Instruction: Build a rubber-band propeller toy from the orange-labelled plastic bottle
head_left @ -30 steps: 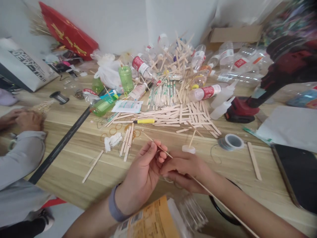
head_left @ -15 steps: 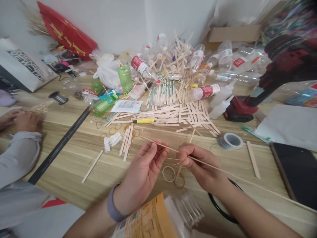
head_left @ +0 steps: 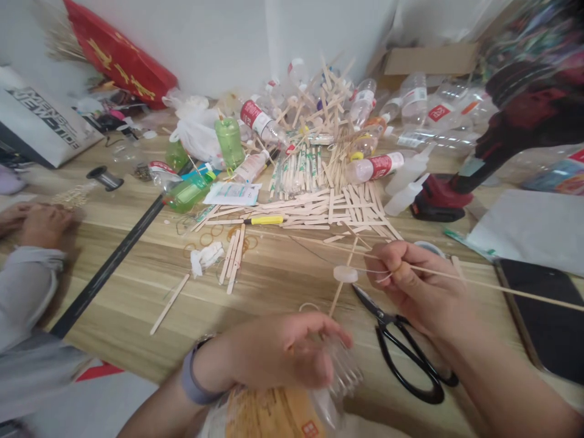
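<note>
Right grip (head_left: 413,280): pinched shut on a long, thin, pale wooden stick (head_left: 497,289), which lies across the fingers above the counter (head_left: 132,310); a fine thread (head_left: 365,270) runs from the same fingertips.
Left grip (head_left: 283,350): fingers parted, nothing seen in them, held over a clear plastic container with an orange label (head_left: 269,413), ridged at one end, contents not discernible from here.
Near the right grip: black-handled metal scissors (head_left: 385,320); a translucent white round cap (head_left: 345,274), a slim wooden rod (head_left: 336,298) meeting it.
Farther off: two white squeeze bottles, the nearer (head_left: 406,198) leaning, fill uncertain; a clear bottle with a red label (head_left: 376,168), lying; a green plastic bottle (head_left: 229,146), upright; a second green bottle (head_left: 187,193), lying.
Rear: a brown cardboard box (head_left: 431,59), interior hidden.
</note>
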Demonstrator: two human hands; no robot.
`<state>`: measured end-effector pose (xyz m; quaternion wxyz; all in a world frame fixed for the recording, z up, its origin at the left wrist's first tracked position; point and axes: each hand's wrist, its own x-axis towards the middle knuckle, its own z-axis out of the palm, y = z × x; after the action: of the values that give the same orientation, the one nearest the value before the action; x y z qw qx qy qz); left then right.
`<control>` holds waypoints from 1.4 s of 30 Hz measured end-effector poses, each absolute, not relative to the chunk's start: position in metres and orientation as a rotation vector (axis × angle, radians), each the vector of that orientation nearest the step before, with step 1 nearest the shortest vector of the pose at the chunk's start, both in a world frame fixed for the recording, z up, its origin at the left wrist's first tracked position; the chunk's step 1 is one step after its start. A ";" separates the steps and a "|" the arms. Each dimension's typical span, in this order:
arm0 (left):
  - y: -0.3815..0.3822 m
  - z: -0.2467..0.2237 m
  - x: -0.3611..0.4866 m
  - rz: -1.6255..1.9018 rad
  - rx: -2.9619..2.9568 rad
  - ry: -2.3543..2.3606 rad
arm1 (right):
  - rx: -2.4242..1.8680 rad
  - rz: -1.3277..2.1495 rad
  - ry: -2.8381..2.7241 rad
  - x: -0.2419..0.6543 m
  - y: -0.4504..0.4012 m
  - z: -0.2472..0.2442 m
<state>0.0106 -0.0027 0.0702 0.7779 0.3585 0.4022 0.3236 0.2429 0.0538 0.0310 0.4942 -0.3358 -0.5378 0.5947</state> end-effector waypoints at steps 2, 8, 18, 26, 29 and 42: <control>-0.003 0.071 0.000 0.361 0.990 0.848 | -0.806 1.498 -1.249 0.246 0.057 0.035; 0.003 0.052 -0.024 0.343 0.661 0.665 | -0.905 1.722 -1.111 0.256 0.067 0.032; 0.008 0.032 -0.038 0.503 0.503 0.647 | -0.940 1.949 -1.141 0.251 0.069 0.012; 0.010 0.022 -0.033 0.466 0.490 0.557 | -0.997 2.043 -1.143 0.252 0.069 0.008; 0.011 0.014 -0.030 0.465 0.497 0.466 | -1.047 2.060 -1.169 0.247 0.068 0.012; 0.010 0.005 -0.023 0.351 0.403 0.445 | -0.898 2.198 -1.572 0.228 0.074 0.022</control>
<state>-0.0227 0.0096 0.0050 0.9402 0.1973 0.2182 0.1717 0.2285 0.0743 0.0221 0.1464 -0.3118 -0.5461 0.7636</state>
